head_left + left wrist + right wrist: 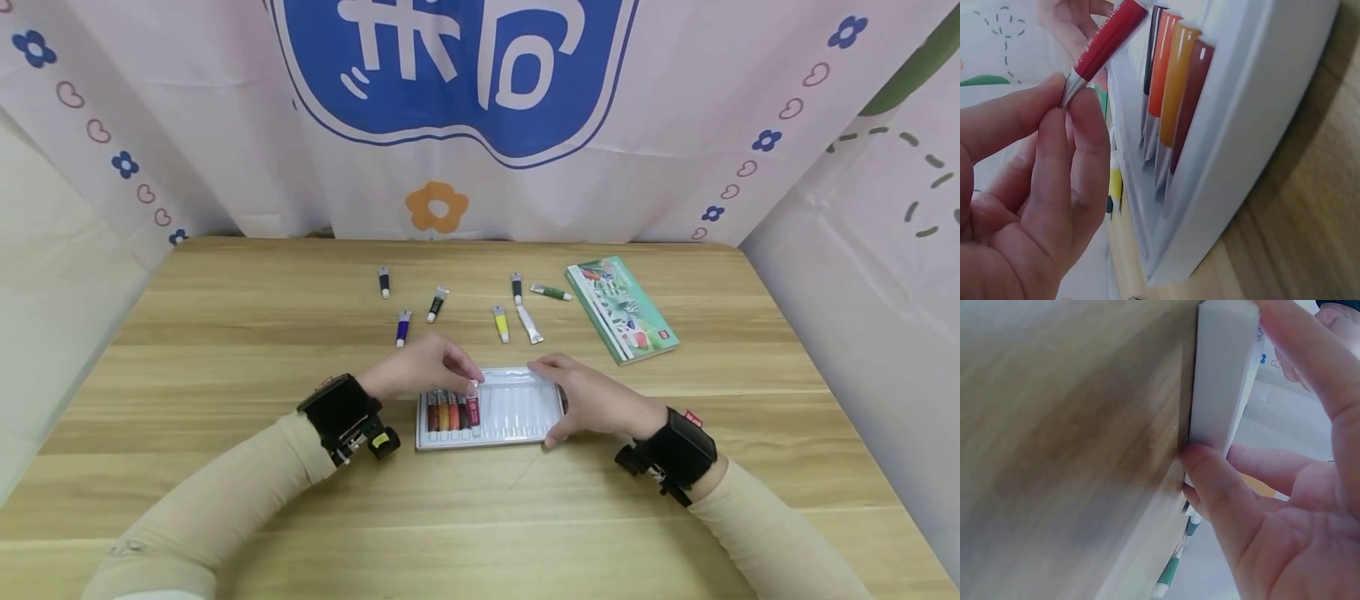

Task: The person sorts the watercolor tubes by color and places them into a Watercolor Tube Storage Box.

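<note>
A white plastic tray (517, 408) (1254, 125) (1222, 381) lies on the wooden table, with several paint tubes (447, 412) (1172, 94) in its left slots. My left hand (427, 367) (1041, 181) pinches the flat end of a red paint tube (472, 407) (1107, 40) over the slot beside them. My right hand (592, 396) (1285, 462) holds the tray's right end, thumb at the near edge and fingers at the far edge.
Loose paint tubes lie farther back: a purple one (402, 328), black ones (384, 282) (437, 305), a yellow one (500, 324), a white one (529, 325) and green ones (551, 292). A green paint box (621, 308) lies at the right. A patterned curtain hangs behind.
</note>
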The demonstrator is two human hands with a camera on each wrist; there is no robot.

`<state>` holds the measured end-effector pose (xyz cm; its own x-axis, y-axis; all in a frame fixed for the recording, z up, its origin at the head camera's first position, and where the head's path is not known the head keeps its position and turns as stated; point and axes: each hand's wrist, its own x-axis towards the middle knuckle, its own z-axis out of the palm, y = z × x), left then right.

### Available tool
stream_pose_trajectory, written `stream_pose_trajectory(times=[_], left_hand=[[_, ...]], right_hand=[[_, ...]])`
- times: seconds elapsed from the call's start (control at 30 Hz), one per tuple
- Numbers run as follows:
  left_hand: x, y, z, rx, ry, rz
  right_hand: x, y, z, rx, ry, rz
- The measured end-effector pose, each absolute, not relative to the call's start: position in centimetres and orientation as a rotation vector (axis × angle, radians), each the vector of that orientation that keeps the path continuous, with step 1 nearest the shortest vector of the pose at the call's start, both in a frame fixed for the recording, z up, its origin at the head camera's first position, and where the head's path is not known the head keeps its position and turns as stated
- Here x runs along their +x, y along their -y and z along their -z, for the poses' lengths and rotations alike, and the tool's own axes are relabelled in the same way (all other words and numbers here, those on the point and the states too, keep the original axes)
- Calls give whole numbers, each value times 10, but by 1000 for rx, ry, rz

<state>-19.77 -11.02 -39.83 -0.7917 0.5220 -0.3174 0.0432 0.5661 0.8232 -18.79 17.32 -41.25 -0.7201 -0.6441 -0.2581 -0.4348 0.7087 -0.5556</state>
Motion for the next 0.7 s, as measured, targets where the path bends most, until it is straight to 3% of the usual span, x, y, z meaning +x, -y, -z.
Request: stream_pose_trajectory(times=[0.7], left_hand=[[-187, 87, 405, 553, -2476, -935]], right_hand=[[-188, -173, 413, -838, -2469, 656]])
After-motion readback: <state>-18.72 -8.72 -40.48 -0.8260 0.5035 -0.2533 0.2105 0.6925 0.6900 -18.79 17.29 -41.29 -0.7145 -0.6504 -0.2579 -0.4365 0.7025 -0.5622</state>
